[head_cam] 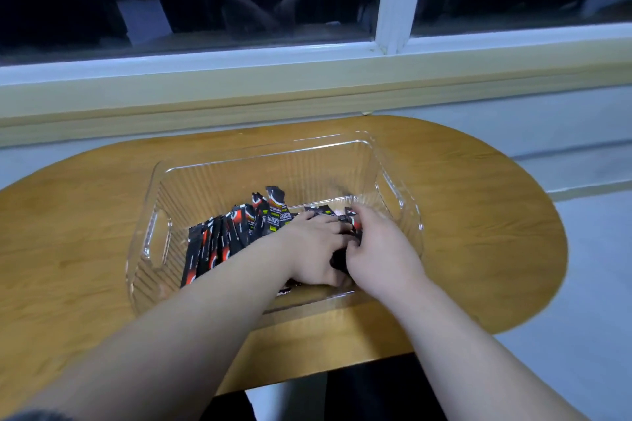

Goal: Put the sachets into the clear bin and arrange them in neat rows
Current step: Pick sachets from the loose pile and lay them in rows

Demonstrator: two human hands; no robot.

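- Clear bin (400,195), on table (478,215): sachets (219,239) inside, none visible outside.
- Left portion: one leaning row, roughly ranked.
- Left hand (314,249), right hand (379,249): both curled round loose sachets; straightening apparently remains.

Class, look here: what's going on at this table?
A person has both arms in the clear bin on the wooden table. Black sachets stand in a row on its left side. The right grip holds a few more sachets at the right; the left grip touches them too.
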